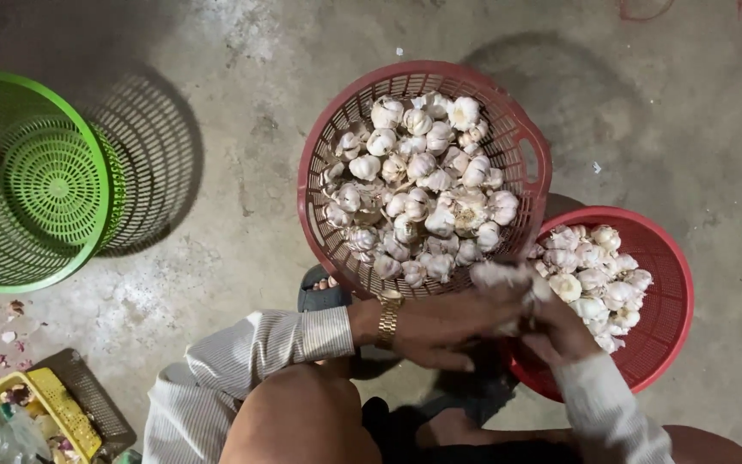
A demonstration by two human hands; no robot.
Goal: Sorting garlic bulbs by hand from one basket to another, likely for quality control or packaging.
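Holding a garlic bulb [501, 277] between both hands, just over the gap where the two red baskets meet. It's motion-blurred, so I honestly can't tell which way its stem points or how its long axis runs; it just reads as a pale smear lying roughly left to right. The left hand [440, 326], gold watch [387, 318] on the wrist, comes in from the left with fingers curled under the bulb, so that grip is closed on it. The right hand [560, 331] comes up from the lower right and its fingers wrap the other end, also clenched on the bulb.

Right behind the hands sits the bigger red basket [319, 146], heaped with garlic heads, its near rim just beside the knuckles. The smaller red basket [667, 344] is on the right, about half covered with bulbs, and the right wrist crosses its rim.

Further out, a green basket [88, 146] stands well apart on the left, with bare concrete floor [234, 215] between it and the red ones. A yellow crate [53, 404] with scraps sits at the lower left corner.
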